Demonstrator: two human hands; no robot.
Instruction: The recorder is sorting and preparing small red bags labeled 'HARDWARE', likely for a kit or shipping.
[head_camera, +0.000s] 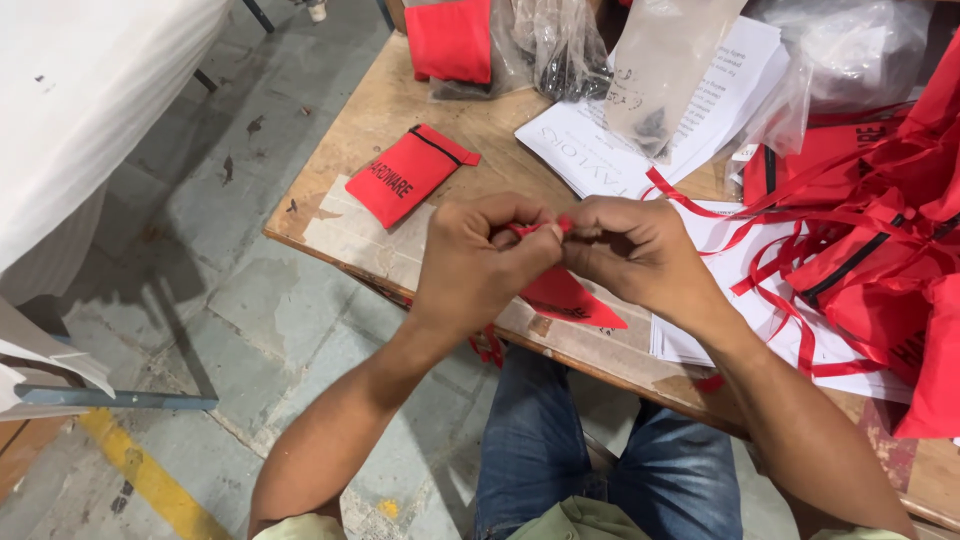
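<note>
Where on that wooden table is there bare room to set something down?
Bare wood lies on the table between the lone red pouch and the plastic bags, plus the pale patch by the near edge. The right side is crowded: papers, ribbons and piled red bags.

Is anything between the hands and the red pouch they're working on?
Nothing visible. The left hand and right hand both already pinch the red pouch at its top edge, above the table.
</note>
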